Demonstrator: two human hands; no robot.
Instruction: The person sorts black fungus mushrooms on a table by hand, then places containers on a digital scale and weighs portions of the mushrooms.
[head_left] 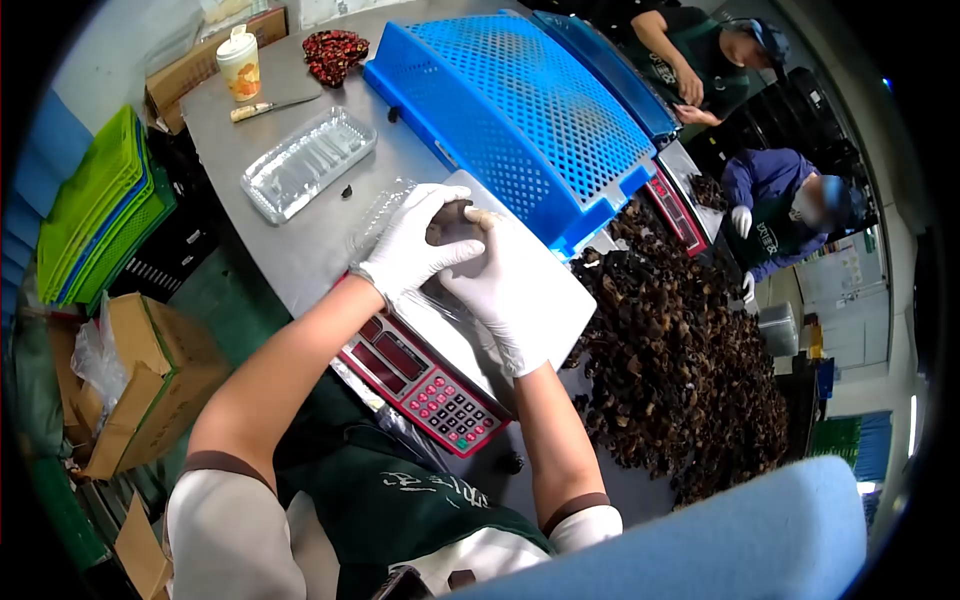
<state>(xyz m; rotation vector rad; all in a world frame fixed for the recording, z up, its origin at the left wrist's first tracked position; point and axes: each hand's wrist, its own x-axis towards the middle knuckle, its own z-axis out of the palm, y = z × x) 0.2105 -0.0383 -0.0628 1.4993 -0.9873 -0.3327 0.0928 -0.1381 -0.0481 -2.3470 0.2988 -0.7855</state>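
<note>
My left hand (pixel 413 240), in a white glove, is closed around one side of a dark brown dried piece (pixel 447 222). From the other side my right hand (pixel 490 285), gloved too, holds the same dark stuff with bent fingers. Both are over the white plate (pixel 560 305) of a red scale (pixel 425 385) with a keypad. Clear plastic film or a tray lies under and beside my hands; its shape is partly hidden. A large heap of dark dried pieces (pixel 680 370) covers the table to the right.
A blue perforated crate (pixel 520 110) stands behind the scale. An empty clear tray (pixel 309 165), a knife (pixel 270 108), a cup (pixel 239 65) and red dried pieces (pixel 334 56) lie at the back left. Two co-workers are at the upper right, beside a second scale (pixel 677 210).
</note>
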